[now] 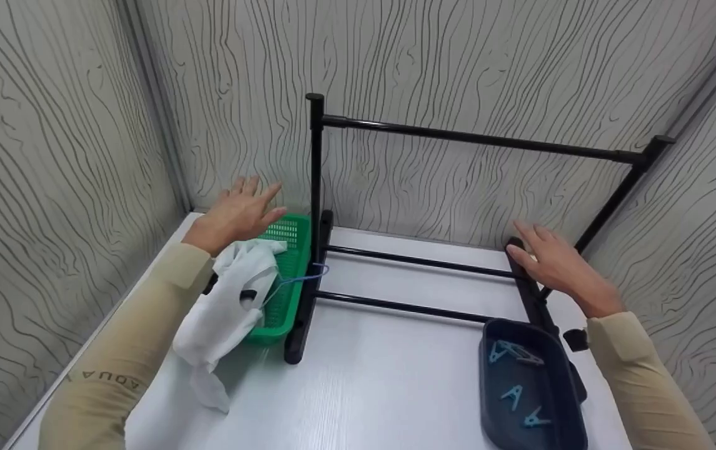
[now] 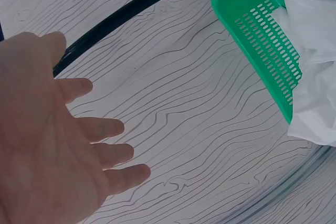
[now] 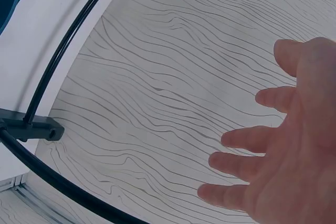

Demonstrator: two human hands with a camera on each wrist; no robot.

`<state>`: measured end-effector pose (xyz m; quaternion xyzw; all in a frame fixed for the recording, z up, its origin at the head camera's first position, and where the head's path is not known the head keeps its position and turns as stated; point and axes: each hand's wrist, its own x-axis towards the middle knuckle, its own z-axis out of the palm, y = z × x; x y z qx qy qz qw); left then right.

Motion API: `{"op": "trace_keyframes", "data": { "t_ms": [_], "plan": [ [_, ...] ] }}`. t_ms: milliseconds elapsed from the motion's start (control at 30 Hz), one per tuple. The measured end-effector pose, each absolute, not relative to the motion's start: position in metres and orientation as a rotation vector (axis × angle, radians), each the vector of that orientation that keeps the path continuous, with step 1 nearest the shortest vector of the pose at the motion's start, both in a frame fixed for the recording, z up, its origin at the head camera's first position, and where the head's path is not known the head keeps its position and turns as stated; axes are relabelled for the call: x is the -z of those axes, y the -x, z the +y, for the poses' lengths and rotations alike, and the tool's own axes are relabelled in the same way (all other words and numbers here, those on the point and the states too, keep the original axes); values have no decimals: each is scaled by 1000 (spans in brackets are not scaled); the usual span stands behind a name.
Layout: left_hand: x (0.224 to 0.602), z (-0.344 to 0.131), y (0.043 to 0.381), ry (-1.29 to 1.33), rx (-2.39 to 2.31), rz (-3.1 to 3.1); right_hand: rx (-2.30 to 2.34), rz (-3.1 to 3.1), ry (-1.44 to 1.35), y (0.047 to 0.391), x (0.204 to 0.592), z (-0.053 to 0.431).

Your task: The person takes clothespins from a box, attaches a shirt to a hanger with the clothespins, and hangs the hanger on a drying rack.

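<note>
While the left hand [image 1: 233, 212] hangs near the green basket [image 1: 296, 250], fingers spread and grasping nothing, the right hand [image 1: 555, 265], likewise released, is near the right foot of the rack [image 1: 470, 137]. White cloth [image 1: 230, 319] drapes over the basket's left side, a blue hook [image 1: 298, 279] jutting toward the rack. Clips [image 1: 512, 396] lie in the tray [image 1: 493, 412].

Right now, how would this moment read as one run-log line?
left hand: holds nothing | right hand: holds nothing | white cloth: draped over green basket | clothespins: in dark blue tray
</note>
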<state>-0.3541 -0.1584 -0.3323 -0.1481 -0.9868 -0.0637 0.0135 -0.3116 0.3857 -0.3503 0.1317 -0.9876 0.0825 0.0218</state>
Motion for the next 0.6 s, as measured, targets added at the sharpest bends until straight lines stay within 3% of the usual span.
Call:
{"op": "trace_keyframes", "data": {
  "t_ms": [600],
  "plan": [
    [348, -170, 320, 501, 231, -3047, -323, -3072, -506, 281, 395, 395]
  ]
}}
